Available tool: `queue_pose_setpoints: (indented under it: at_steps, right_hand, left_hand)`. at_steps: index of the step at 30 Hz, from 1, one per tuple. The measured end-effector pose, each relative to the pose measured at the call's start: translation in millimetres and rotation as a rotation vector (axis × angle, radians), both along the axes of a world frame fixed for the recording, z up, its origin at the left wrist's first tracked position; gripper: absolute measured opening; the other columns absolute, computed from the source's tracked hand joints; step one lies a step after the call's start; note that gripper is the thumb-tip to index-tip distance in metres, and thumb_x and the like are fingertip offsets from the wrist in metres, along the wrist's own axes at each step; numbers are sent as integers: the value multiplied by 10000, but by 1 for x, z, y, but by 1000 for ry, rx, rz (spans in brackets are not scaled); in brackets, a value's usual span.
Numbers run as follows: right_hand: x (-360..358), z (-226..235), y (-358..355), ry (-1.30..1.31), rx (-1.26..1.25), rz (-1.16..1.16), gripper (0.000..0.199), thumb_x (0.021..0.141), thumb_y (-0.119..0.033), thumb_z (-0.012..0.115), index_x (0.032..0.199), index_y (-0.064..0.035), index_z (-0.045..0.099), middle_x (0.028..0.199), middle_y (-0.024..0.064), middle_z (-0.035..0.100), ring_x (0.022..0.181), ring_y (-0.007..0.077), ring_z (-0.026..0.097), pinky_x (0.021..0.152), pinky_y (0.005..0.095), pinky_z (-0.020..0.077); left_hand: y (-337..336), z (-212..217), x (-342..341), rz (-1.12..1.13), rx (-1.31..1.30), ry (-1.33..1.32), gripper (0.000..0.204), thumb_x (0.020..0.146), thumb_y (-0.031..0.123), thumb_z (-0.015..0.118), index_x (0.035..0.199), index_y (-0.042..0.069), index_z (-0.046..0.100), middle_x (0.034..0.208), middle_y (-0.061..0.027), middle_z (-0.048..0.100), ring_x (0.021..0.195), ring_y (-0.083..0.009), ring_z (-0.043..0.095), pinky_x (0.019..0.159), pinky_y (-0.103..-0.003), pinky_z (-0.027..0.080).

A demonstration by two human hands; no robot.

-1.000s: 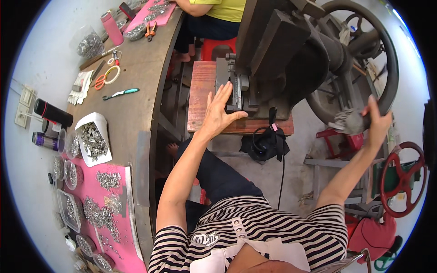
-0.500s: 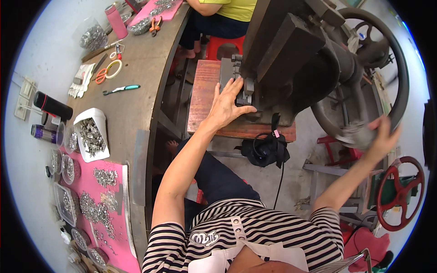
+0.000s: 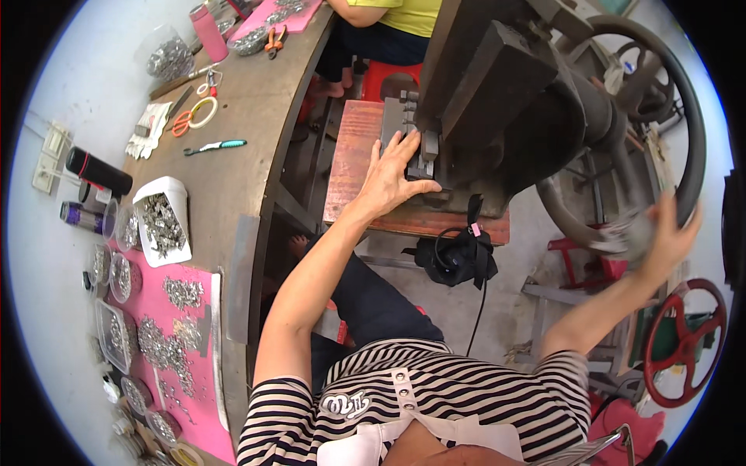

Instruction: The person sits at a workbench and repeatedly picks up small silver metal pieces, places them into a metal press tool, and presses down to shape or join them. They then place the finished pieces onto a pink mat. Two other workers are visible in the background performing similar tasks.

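Note:
My left hand [image 3: 388, 177] rests on the metal fixture [image 3: 395, 128] at the foot of a dark hand press [image 3: 497, 101]. Its fingers are stretched out and the thumb is spread aside; the fingertips lie beside a small metal block [image 3: 430, 145]. Whether a small part lies under them is hidden. At the right, my right hand [image 3: 670, 239] is at the lower rim of the press's big black handwheel [image 3: 691, 116], smeared by motion. A pale wrapping [image 3: 625, 235] on the rim is beside it. How its fingers are bent cannot be made out.
The press stands on a reddish wooden stand [image 3: 353, 167]. On the left bench [image 3: 256, 140] are a white tub [image 3: 186, 245] of metal parts, a pink mat [image 3: 206, 373] with loose parts, and scissors [image 3: 182, 124]. A black bag [image 3: 451, 260] hangs below the press. Another person [image 3: 388, 35] sits beyond.
My right hand has moved slightly up and to the right along with the handwheel's wrapped part. My left hand keeps its place on the fixture. The whole view has shifted a little.

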State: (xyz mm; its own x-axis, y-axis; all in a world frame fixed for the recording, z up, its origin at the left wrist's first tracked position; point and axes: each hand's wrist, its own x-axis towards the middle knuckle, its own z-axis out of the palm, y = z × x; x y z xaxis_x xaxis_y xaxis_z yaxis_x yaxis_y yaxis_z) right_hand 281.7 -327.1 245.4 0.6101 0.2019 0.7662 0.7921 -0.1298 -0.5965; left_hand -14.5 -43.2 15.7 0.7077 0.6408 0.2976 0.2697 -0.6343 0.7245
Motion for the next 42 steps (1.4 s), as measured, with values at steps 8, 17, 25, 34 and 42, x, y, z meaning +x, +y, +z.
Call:
queue_pose_setpoints:
  at_steps: [8,17,25,34,42]
  right_hand:
    - [28,47,5,-32,-192,72,493,979,-238,745,1379,-31,543,1141,121,654,945,180,650,966,343,493]
    - [76,123,32,-264,-196,174,500,1036,-228,653,1487,-58,519,1483,138,557,1309,259,570,1122,389,427]
    - [-154,-30,108,-594,-400,783,489,813,-51,785,1277,-3,638,1209,158,680,1180,326,610,1044,426,458]
    - [-352,-170,181,-406,-547,1676,458,855,44,695,1301,27,591,1136,209,652,1024,407,644,882,441,525]
    - [-496,-222,135,-373,-585,2089,422,886,21,671,1303,17,606,1199,191,654,1101,385,631,942,453,495]
  left_hand:
    - [74,-3,-4,59,-427,-572,527,956,52,668,1469,29,552,1406,-122,638,1317,-221,584,1128,-344,435]
    - [49,26,-13,-46,94,53,618,724,372,894,1290,200,714,1204,-134,592,1186,-356,569,1029,-453,449]
    - [-38,12,-71,295,377,-150,295,855,170,755,1116,61,672,1048,-95,613,1058,-309,576,986,-454,387]
    - [-193,31,-273,945,335,16,311,826,145,762,1120,69,694,1073,-100,655,1020,-307,598,869,-430,427]
    - [-323,5,-372,1336,225,156,314,825,102,771,1122,47,686,1047,-104,639,966,-308,589,841,-421,429]
